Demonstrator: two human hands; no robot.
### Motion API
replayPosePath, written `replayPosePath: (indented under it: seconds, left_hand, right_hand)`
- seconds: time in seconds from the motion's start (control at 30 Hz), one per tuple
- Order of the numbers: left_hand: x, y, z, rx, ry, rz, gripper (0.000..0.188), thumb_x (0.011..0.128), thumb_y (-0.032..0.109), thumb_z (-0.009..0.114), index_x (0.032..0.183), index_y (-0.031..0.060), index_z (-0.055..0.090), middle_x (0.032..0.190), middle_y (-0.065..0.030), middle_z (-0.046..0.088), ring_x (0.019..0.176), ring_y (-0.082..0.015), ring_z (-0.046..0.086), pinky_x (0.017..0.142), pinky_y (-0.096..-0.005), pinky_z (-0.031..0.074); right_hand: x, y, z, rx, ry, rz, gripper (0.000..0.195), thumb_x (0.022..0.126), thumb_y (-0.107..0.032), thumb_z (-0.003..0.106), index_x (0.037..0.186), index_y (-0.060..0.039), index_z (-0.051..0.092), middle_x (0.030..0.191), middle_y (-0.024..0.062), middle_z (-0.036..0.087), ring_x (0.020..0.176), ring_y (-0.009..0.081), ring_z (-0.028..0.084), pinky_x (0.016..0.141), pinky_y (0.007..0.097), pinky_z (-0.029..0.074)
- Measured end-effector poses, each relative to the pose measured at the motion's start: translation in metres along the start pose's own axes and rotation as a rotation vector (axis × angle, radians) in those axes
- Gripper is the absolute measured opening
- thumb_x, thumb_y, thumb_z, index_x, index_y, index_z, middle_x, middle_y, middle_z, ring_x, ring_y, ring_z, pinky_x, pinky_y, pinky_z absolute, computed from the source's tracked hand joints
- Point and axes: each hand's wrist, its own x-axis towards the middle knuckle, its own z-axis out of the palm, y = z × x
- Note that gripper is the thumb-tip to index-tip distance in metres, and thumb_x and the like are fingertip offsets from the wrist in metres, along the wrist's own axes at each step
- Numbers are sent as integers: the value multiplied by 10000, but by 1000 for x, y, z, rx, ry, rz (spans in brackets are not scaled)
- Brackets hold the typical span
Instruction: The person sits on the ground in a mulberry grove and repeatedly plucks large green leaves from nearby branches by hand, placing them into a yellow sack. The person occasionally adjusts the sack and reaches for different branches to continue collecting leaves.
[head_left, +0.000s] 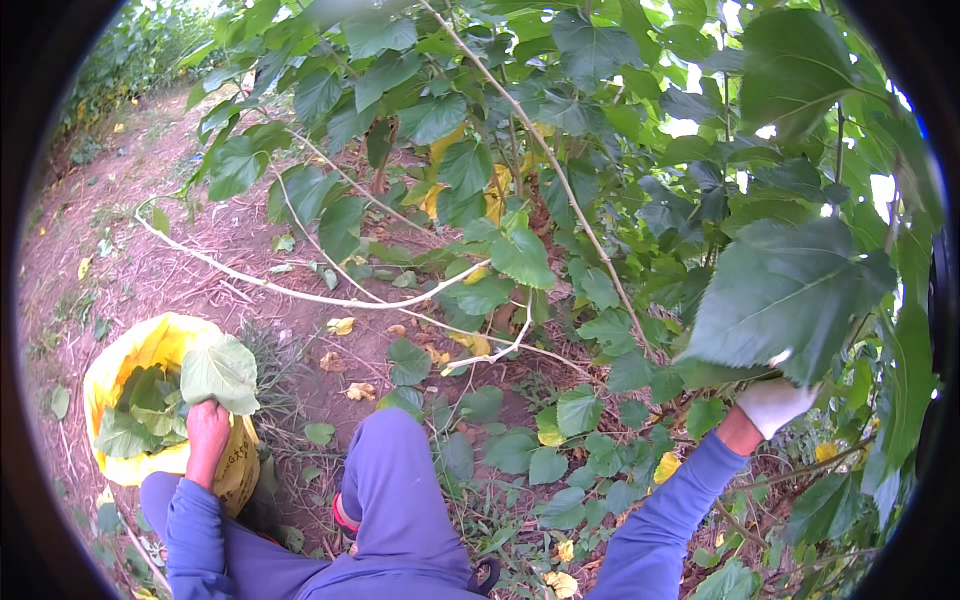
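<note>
My bare left hand (208, 433) pinches a large pale-green leaf (219, 373) by its base, over the mouth of a yellow sack (116, 461). Inside the sack lie several green leaves (142, 420). My right hand (776, 405), in a white glove, reaches up into the leafy branches on the right. A big serrated leaf (787, 289), of mulberry type, hangs in front of its fingers and hides them, so whether they grip anything is not visible.
A bare, pale branch (322, 301) arcs across the middle, and a longer stem (559, 169) slants down from the top. Dense foliage (600, 142) fills the top and right. Brown soil (247, 262) bears dry stalks and yellowed leaves (469, 343). My bent knee (394, 450) is at bottom centre.
</note>
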Motion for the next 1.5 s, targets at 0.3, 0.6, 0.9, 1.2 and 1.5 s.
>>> replayPosePath:
  seconds: [0.3,0.6,0.9,1.2,1.5]
  left_hand:
    - [3,15,-4,6,-16,-18,222,834,137,559,728,-43,635,783,-290,630,758,-475,608,710,-565,467]
    - [-4,116,-70,177,2,168,179,807,177,691,766,25,605,823,-170,608,813,-385,584,716,-501,473]
    - [-26,233,-101,-550,-282,291,419,825,99,686,1201,-52,578,1202,-207,603,1090,-318,612,949,-387,486]
    - [-55,207,-35,-537,-280,207,474,850,29,559,1321,-11,521,1222,-239,608,1156,-380,613,973,-413,491]
    - [-67,189,18,-516,-362,-25,322,859,87,581,1166,-5,545,1010,-277,635,949,-470,623,795,-504,508]
  right_hand:
    - [-166,2,11,480,-215,693,303,902,-230,714,1086,-3,636,1014,80,650,962,166,594,888,329,477]
    - [-275,-81,36,679,-807,956,167,940,-169,659,1037,-33,656,851,-24,622,722,52,540,656,210,427]
    - [-377,-196,59,973,-1265,952,94,911,-85,708,978,-42,658,900,10,669,808,67,591,719,250,491]
    - [-425,-213,64,1104,-1553,1401,119,925,-113,700,1021,-55,661,905,-9,658,814,74,614,723,232,502]
    - [-491,-203,77,911,-1429,1684,66,929,-92,687,979,-75,647,838,-28,636,683,64,576,599,226,463]
